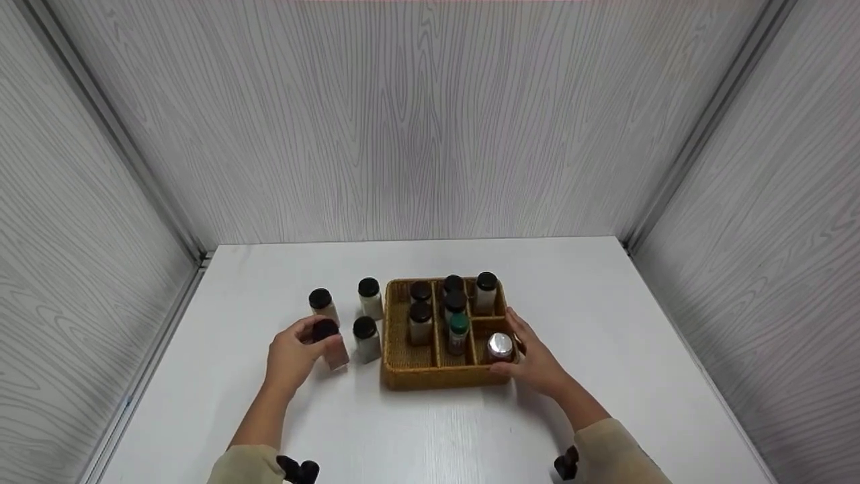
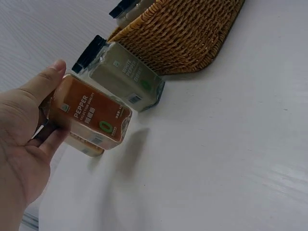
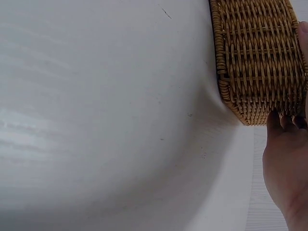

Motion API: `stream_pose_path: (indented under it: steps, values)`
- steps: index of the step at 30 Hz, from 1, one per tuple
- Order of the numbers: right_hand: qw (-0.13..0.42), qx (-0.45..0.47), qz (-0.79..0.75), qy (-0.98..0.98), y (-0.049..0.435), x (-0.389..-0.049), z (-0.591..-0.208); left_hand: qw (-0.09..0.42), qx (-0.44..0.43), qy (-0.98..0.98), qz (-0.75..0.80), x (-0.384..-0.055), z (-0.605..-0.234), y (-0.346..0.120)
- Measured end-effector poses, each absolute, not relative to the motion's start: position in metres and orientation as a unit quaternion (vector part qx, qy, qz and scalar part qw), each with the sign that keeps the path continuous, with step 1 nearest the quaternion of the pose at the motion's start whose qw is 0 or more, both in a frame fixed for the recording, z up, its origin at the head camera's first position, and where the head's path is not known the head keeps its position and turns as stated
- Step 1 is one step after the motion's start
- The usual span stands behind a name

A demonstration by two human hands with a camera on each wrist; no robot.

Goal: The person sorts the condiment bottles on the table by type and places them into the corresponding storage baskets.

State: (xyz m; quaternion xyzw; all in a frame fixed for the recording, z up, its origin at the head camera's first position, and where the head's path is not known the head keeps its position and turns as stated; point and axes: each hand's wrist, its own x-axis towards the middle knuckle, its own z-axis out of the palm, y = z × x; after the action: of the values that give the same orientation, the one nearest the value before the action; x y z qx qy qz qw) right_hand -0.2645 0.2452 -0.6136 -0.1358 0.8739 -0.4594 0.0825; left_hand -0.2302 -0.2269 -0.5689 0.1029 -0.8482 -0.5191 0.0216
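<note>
My left hand (image 1: 293, 356) pinches a spice jar of orange-red powder (image 2: 91, 110) by its black-capped top. The jar leans, and its label reads PEPPER. Right beside it stands a white pepper jar (image 2: 127, 77) with a black cap; in the head view this jar (image 1: 367, 341) is just left of the wicker basket (image 1: 410, 380). My right hand (image 1: 537, 359) grips the basket's front right corner, thumb at the front rim and fingers along the right side. A silver-topped jar (image 1: 500, 345) sits in the compartment next to that hand.
Two more black-capped jars, one pale (image 1: 370, 299) and one farther left (image 1: 324, 306), stand behind the held one. Inside the divided basket are several black-capped jars (image 1: 420, 324) and a green-capped one (image 1: 457, 334). Grey wood-grain panels (image 1: 416, 121) enclose the white table (image 1: 430, 437).
</note>
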Motion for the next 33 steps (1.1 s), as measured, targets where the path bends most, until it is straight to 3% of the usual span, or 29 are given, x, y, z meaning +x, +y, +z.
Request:
stream_pose_path:
  steps: [24,33]
  values:
    - [0.076,-0.138,-0.445,0.882,0.243,-0.265,-0.614,0.005,0.092,-0.825,-0.557,-0.23,-0.512,-0.202]
    - [0.075,-0.137,-0.456,0.876,0.244,-0.264,-0.614,0.021,0.075,-0.828,-0.555,-0.229,-0.494,-0.19]
